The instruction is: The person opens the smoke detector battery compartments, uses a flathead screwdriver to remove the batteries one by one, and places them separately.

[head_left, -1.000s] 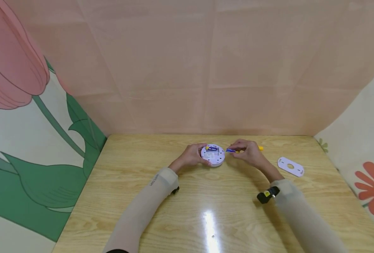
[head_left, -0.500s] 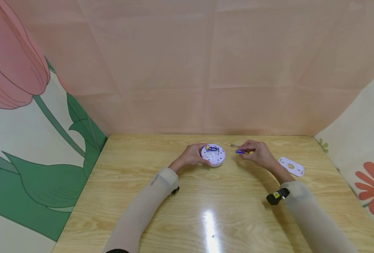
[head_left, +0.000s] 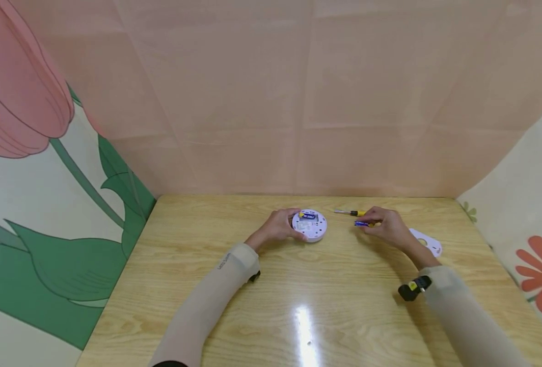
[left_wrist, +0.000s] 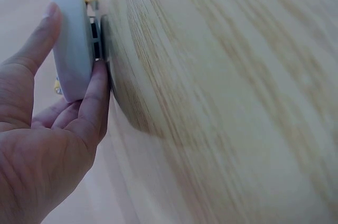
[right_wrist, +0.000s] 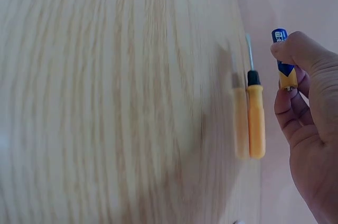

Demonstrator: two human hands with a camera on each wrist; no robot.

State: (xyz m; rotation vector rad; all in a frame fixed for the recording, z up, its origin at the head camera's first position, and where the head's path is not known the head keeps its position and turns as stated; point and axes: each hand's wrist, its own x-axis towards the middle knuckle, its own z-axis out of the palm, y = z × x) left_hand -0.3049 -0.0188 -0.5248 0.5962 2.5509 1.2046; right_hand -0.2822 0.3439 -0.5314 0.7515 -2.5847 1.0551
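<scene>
My left hand (head_left: 277, 224) grips the left rim of a round white device (head_left: 305, 233), shaped like a smoke alarm, fingers on one side and thumb on the other. Its back faces up, showing a printed label. A blue and yellow battery (head_left: 306, 216) lies at its open compartment. To the right, my right hand (head_left: 388, 228) pinches another blue and yellow battery (right_wrist: 287, 70) between thumb and fingers, above the table. The left wrist view shows the device (left_wrist: 73, 49) edge-on, its battery side mostly hidden.
A yellow-handled screwdriver (head_left: 348, 212) lies behind the right hand, its metal tip pointing left. A white plate (head_left: 432, 245) with a round hole lies at the right, partly covered by the right wrist. A pink cloth wall (head_left: 252, 127) rises at the table's back edge.
My right hand has moved right, away from the round device, with the battery still pinched. The screwdriver has come into view and the white plate is now partly covered. The left hand stays put.
</scene>
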